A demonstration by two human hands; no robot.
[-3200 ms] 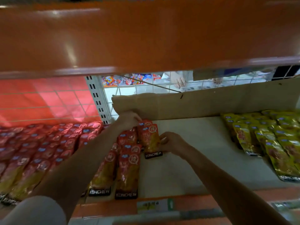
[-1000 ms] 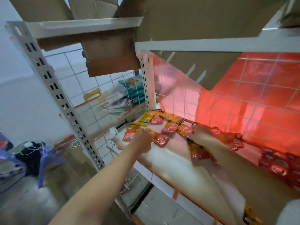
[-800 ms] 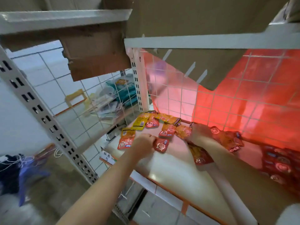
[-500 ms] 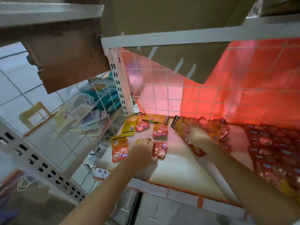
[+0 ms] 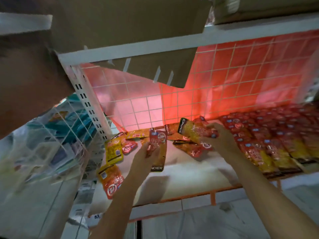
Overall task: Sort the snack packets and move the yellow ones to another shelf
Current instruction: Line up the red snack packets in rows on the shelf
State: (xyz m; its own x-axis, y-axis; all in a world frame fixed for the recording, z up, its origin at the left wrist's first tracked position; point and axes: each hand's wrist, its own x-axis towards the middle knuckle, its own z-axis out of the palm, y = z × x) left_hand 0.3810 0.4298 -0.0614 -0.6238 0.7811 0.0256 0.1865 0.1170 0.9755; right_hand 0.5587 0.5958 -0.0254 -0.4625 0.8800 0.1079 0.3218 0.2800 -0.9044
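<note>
I've got my left hand (image 5: pixel 146 152) pinched on a red-topped, orange-bottomed foil snack packet with a black band at its lower end (image 5: pixel 158 149), lifted clear of the white shelf board (image 5: pixel 189 173) and hanging upright. Thumb and fingers clamp its left edge, so most of the pack sits to the right of and above the knuckles, black band dangling below the hand. I hold it up like that prob. to read the colour before deciding which pile it goes in.

My right hand (image 5: pixel 219 137) is closed over a bunch of red-and-orange foil packets (image 5: pixel 195 131), fingers curled round their right ends, w/ the black-banded ends poking out to the left past the fingertips. Exact count in that bunch: can't tell. A few more crumpled ones (image 5: pixel 193 147) lie on the board just under that hand.

The yellow flat packet with a printed back label (image 5: pixel 114 150) lies loose on the shelf's left side, left of my left hand and not touching it; another yellow-orange one (image 5: pixel 136 134) lies beyond it by the white wire grid back (image 5: pixel 138 107). A red-orange packet (image 5: pixel 111 181) hangs near the front-left edge.

Neat overlapping rows of red-and-orange packets (image 5: pixel 269 135) fill the right side, so I'd say loose stuff on the left is the unsorted lot, and the yellows are not yet moved.
</note>
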